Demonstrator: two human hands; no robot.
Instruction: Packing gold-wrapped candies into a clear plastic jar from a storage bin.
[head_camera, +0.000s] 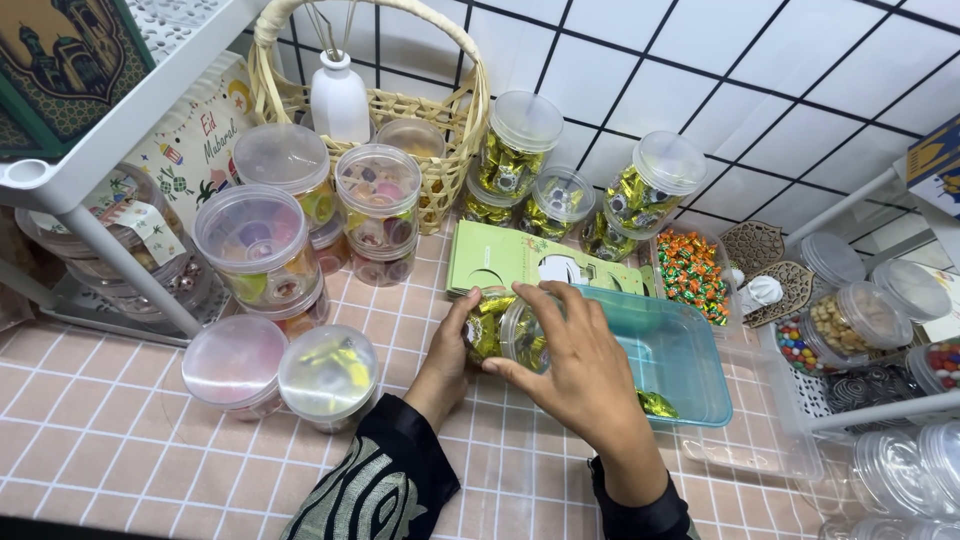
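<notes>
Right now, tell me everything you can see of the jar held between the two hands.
The jar is a small round container of clear plastic, packed with sweets in shiny gold-green wrappers. It lies tipped on its side, just above the pink checked tablecloth, at the near left corner of the blue plastic tub. The left hand grips one end and the right hand wraps over the other end, where the lid seems to be, hiding much of it. Whether the lid is fully closed cannot be told.

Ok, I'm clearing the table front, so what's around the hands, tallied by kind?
Jar of gold sweets, in left hand and right hand: 1
Blue tub: 1
Lidded jars, front left: 2
Loose gold sweet in tub: 1
Total: 5
</notes>
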